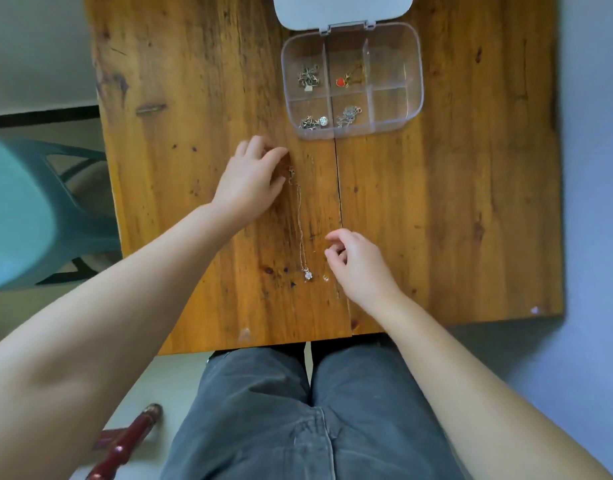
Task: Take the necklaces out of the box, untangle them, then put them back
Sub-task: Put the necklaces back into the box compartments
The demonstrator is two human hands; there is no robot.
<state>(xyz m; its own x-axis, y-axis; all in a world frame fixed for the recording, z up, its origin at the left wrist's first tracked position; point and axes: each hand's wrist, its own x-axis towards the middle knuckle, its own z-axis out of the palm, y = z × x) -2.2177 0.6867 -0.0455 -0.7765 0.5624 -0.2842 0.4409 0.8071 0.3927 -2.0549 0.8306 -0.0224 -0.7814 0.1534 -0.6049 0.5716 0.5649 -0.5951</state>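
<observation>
Looking down at the wooden desk (194,98), I see a thin chain necklace (300,223) laid out straight between my hands, its small sparkly pendant (307,274) at the near end. The chain is so fine against the grain that I lose it in places. My left hand (253,183) rests at the far end with fingers curled down; whether they actually pinch the clasp I cannot tell, since the fingertips cover it. My right hand (358,263) hovers just beside the pendant, loosely curled, thumb and forefinger apart, gripping nothing I can make out. A tiny pale speck (325,278) lies near it, too small to name. Farther off, the clear compartment box (414,81) stands open, its lid (343,10) cut off by the top edge. Four compartments hold bunched necklaces; their tangles are too small to read.
</observation>
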